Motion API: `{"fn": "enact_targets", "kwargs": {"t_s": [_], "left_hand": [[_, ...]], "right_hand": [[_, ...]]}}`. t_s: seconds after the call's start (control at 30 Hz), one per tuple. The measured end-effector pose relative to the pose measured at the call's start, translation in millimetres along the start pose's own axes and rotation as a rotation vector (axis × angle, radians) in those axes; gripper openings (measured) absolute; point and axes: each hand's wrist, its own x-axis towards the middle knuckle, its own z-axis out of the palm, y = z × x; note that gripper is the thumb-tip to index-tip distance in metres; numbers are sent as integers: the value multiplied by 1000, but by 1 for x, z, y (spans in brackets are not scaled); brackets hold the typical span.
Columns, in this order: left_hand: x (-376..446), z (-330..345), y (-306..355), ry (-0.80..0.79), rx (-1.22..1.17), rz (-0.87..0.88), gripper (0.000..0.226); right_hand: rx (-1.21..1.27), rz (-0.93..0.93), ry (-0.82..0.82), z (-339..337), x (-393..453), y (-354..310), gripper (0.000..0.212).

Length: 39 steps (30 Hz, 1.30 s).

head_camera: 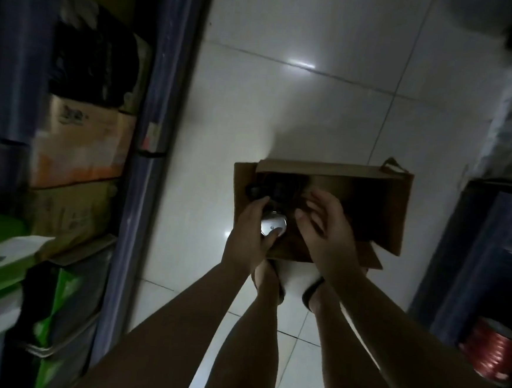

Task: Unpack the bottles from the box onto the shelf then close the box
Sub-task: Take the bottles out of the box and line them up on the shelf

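Note:
An open brown cardboard box [379,203] sits on the white tiled floor in front of my feet, its flaps standing up. My left hand [247,236] is shut on a bottle with a shiny silver cap [273,225], held at the box's near left corner. Dark bottle tops [267,188] show inside the box at its left end. My right hand [322,226] hovers over the box's middle with fingers spread and nothing in it. The rest of the box's inside is too dark to read.
A blue metal shelf upright [157,143] runs along the left, with cartons [81,143] and green packs [56,300] stacked on its levels. Another dark shelf [489,243] stands on the right with a red spool [495,350] low down. White floor lies beyond the box.

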Motion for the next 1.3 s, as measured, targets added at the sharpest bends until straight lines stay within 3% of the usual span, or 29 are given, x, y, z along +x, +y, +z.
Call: {"fn": "enact_targets", "kwargs": {"t_s": [0.13,0.33,0.43,0.53,0.63,0.8,1.07,1.3], "left_hand": [[7,20,-30,1,-24,-25,61],[15,38,-60,-26,-50,-95,80],[25,51,-65,-125,-97,-188,84],[37,65,-63,-287,-105,-195,68],[38,68,-64,-87,-134,-210,79],[19,49,-55,0,-101,-66,82],[-40,-39,43,96,-116,177,71],[-115,-152,208,83,-158,507,71]], "right_hand": [[-109,-23,-21,14,33,36,51],[-297,-46,-29,36,75,64,74],[-411,-60,-24,48,95,75,81],[-529,-51,-48,56,108,84,82],[-585,-92,-19,55,113,88,74],[-514,-201,-28,25,91,73,71],[-319,-313,94,-59,-16,-23,85],[-127,-566,370,-148,-152,-197,60]]}}
